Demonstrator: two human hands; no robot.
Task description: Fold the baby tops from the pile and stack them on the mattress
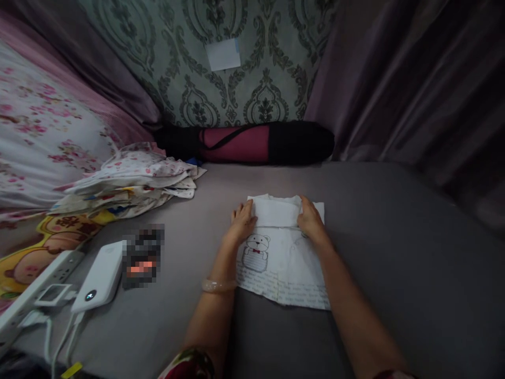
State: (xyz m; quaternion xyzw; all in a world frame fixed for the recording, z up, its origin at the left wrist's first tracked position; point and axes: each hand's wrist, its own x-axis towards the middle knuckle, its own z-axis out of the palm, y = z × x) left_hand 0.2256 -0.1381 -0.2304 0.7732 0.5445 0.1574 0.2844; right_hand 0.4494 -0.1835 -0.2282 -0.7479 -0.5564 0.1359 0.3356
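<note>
A small white garment point(282, 263) with a bear print lies flat on the grey bed surface point(394, 252). Its top part is folded down into a white band point(275, 211). My left hand point(241, 223) rests flat on the left end of that band, fingers stretched out. My right hand point(311, 221) presses on the right end of the band, fingers curved down onto the cloth. A pale bangle point(218, 286) sits on my left wrist.
A pile of flowered cloths point(134, 181) lies at the left. A rolled black and pink mat bag point(252, 142) lies against the patterned wall. A white power bank point(100, 276), a power strip point(35, 287) and cables sit at the near left. Curtains hang at the right.
</note>
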